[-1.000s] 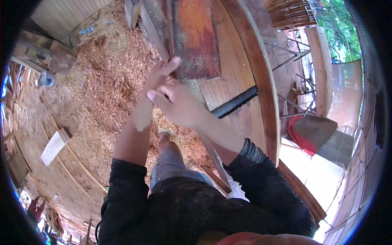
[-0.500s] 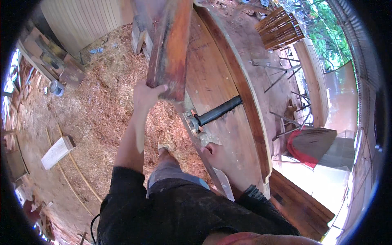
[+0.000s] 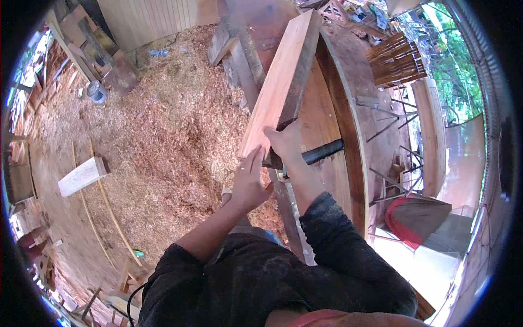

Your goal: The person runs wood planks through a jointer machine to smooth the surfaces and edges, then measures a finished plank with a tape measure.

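Wood shavings are covering much of the brown floor, while a pale, grooved wall is rising at the upper left. A small bucket is standing near the wall. Metal trestles are standing on the right. Green foliage is showing beyond the open side, corrugated sheeting is lining the right rim, and bright light is whitening the lower right.

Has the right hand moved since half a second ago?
Yes, forward: judged against the black tube, the right hand was on its near side and now reaches past its left part, onto the plank.
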`<move>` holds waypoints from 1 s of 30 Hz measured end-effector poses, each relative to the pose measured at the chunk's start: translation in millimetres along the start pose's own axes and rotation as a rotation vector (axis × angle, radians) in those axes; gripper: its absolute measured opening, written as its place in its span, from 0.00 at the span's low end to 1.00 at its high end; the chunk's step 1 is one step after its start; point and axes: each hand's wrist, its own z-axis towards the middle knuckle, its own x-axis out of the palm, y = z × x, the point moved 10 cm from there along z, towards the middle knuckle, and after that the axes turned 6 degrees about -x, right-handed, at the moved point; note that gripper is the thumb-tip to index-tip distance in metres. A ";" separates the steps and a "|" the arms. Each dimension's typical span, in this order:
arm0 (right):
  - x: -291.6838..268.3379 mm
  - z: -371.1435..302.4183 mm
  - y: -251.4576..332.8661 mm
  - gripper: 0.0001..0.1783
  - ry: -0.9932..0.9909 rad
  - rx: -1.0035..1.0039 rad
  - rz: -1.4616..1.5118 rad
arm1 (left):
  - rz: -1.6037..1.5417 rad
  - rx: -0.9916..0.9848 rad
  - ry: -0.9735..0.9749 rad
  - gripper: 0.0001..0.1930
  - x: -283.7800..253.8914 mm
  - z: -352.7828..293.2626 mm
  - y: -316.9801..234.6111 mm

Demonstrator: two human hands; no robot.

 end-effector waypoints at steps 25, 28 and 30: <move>-51.5 -245.3 -163.4 0.47 0.362 0.448 1.045 | -1.029 -0.830 0.617 0.33 93.1 -105.6 33.3; -65.9 -248.6 -169.9 0.47 0.392 0.383 1.045 | -1.175 -0.855 0.737 0.35 116.3 -117.2 19.1; -83.0 -259.2 -175.7 0.48 0.214 0.531 1.319 | -1.174 -0.883 0.780 0.36 129.5 -131.3 8.3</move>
